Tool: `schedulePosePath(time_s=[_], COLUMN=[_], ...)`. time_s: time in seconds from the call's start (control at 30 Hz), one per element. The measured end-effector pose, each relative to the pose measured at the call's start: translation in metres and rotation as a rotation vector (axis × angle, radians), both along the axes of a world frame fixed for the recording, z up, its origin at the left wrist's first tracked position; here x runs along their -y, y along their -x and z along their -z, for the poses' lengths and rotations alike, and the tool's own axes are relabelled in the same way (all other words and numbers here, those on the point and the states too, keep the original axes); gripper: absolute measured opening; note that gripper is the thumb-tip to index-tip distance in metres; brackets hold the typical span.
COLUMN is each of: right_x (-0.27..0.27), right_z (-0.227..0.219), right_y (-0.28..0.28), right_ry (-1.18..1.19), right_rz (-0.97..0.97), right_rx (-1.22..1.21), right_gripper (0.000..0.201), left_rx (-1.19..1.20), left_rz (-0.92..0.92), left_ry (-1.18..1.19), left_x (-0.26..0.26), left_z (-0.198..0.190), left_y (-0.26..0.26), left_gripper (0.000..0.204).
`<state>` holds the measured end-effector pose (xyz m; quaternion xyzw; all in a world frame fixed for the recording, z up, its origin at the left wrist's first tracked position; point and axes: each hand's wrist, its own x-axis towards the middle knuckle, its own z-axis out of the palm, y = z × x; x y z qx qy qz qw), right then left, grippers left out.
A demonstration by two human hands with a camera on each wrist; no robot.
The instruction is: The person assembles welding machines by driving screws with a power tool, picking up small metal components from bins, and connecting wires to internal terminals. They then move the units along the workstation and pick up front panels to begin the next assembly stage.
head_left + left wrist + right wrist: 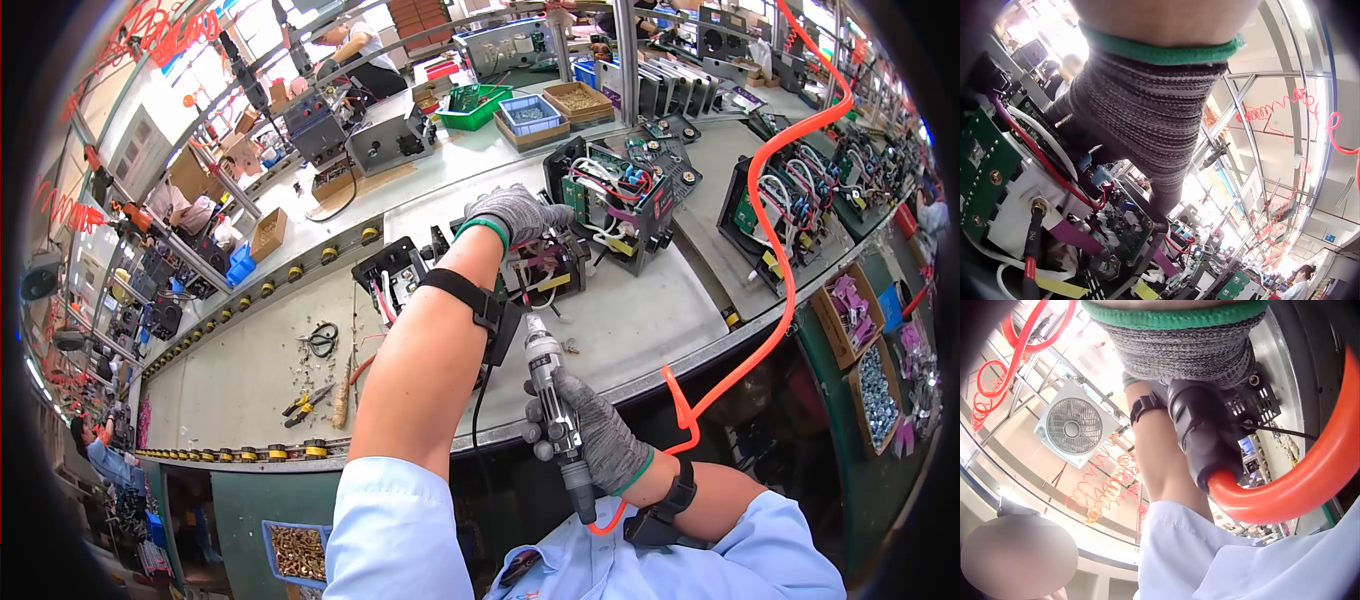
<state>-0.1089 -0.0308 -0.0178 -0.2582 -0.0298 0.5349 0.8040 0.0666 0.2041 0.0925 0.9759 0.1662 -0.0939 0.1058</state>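
My gloved right hand [610, 430] grips a pneumatic screwdriver [553, 390], with an orange air hose at its rear end. The driver points up and away from me. In the left wrist view its dark PH2 bit [1032, 232] meets a brass screw [1039, 205] on an uncased electronics unit [548, 270] with circuit boards and coloured wires. My gloved left hand [515, 212] reaches over that unit and holds it from above, its fingertips hidden behind it. The right wrist view shows the back of the right glove [1179, 353] and the driver's rear end [1200, 434].
Similar units [615, 205] stand to the right, and another [395, 270] partly behind my left forearm. Pliers [308, 405], scissors [322, 340] and loose screws lie on the left. Parts bins [532, 116] stand at the back. The air hose [770, 200] loops along the right.
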Motion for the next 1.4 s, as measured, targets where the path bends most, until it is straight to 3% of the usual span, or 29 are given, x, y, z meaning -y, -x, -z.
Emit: schedulePosePath(time_s=[0.1,0.23,0.33,0.4,0.47,0.53,0.6,0.67,0.77,1.1,1.4], right_x=[-0.003,-0.005,-0.006,-0.005,-0.002,0.001,0.003,0.001,-0.001,-0.004,-0.001], right_z=[0.001,0.001,0.001,0.003,0.006,0.004,-0.003,-0.005,-0.003,-0.002,0.008], right_y=[-0.003,-0.005,-0.005,-0.007,-0.011,-0.012,-0.012,-0.012,-0.012,-0.007,-0.014], right_ry=[0.004,-0.028,-0.014,-0.006,-0.016,-0.022,0.044,0.05,0.06,0.048,0.041], right_rz=[-0.008,-0.016,-0.012,-0.027,-0.032,-0.039,-0.047,-0.058,-0.053,-0.03,-0.07], right_rx=[-0.03,-0.07,-0.045,-0.033,-0.035,-0.045,0.0,0.002,0.007,-0.008,0.004], right_gripper=[0.051,0.05,0.05,0.051,0.051,0.052,0.05,0.05,0.049,0.046,0.049], left_rx=[0.007,0.047,0.053,0.169,0.468,0.538,0.456,0.275,0.17,0.125,0.117], left_rz=[-0.048,-0.07,-0.033,0.036,-0.034,-0.044,-0.104,-0.188,-0.172,-0.209,-0.256], left_ry=[-0.003,-0.026,0.011,0.074,-0.09,-0.159,-0.095,-0.152,-0.174,-0.163,-0.127], left_x=[0.001,0.003,0.001,-0.011,-0.02,-0.037,-0.047,-0.051,-0.06,-0.043,-0.044], left_z=[0.003,0.003,-0.002,-0.001,-0.01,-0.035,-0.049,-0.049,-0.03,-0.021,-0.019], left_y=[-0.002,0.003,0.01,0.014,0.037,0.071,0.107,0.132,0.153,0.15,0.144], left_gripper=[0.097,0.098,0.111,0.108,0.09,0.072,0.056,0.054,0.057,0.045,0.05])
